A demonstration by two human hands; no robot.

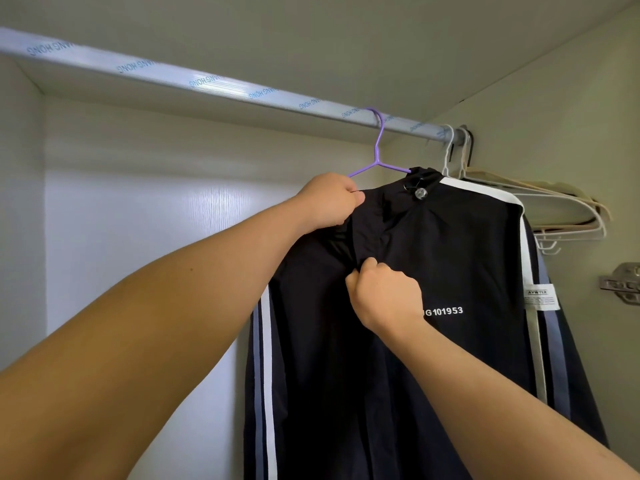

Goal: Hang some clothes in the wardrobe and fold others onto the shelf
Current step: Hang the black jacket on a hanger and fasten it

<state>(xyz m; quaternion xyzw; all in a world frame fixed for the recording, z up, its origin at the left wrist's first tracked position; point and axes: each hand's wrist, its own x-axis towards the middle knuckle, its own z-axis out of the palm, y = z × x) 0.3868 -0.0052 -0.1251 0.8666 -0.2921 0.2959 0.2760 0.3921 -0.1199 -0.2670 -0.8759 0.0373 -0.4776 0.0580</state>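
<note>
The left grip clamps the shoulder of the black track jacket on its purple hanger, and the right grip, at five o'clock, pinches the front.

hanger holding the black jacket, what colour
The hanger is purple, clearest in the head view.

On the chest of the black jacket, white print reads "G101953", its start hidden behind the right hand. A white sleeve label is headed "AYWTER"; its smaller lines are illegible. Blue "HANG HONG" repeats upside down along the wardrobe rail.
</note>
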